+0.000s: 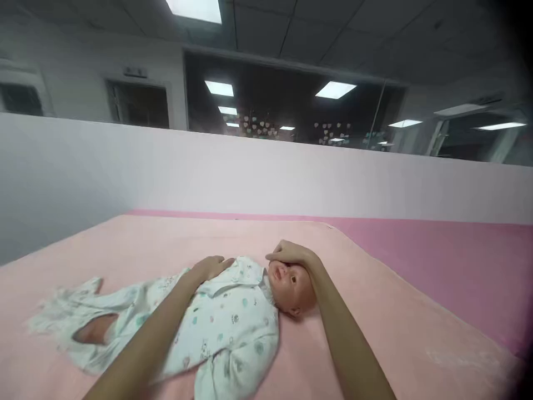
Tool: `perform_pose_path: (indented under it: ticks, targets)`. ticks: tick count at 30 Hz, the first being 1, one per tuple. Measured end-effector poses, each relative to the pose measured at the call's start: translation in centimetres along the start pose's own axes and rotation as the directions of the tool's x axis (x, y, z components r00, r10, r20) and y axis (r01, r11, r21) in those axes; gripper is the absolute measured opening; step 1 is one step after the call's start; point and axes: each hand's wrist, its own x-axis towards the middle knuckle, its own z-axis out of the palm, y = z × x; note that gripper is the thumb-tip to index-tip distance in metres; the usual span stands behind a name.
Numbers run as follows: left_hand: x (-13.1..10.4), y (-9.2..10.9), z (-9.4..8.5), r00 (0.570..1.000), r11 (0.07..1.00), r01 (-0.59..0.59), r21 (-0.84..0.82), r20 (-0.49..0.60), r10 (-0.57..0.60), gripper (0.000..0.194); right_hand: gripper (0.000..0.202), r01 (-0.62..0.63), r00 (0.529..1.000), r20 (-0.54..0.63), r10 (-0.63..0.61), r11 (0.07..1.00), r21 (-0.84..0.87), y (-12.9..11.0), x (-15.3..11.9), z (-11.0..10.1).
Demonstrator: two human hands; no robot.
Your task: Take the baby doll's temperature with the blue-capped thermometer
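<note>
Pinkish baby doll in white printed cloth (208, 322) is lying 9-to-3 o'clock on the pale-pink surface (400, 333), right hand (291, 251) touching its 3-o'clock head (297, 294), left hand (212, 266) its torso (237, 305); can't tell if fingers are gripping.

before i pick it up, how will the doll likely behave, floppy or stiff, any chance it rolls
Its patterned clothing will likely flop, since the fabric lies in loose folds. The head may roll sideways, being rounded, and could feel slick, as its surface looks smooth.
</note>
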Motion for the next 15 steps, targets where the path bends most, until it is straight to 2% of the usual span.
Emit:
perform_pose_path:
  ticks: [12,15]
  targets:
    - [-0.60,0.70,-0.56,0.999,0.999,0.038,0.005,-0.007,-0.038,0.074,0.036,0.108,0.992,0.047,-0.114,0.989,0.105,0.31,-0.15,-0.42]
    - [-0.68,0.39,-1.00,1.000,1.000,0.020,-0.010,0.020,-0.020,0.073,0.036,0.092,0.992,0.078,-0.100,0.990,0.108,0.79,0.09,-0.47]
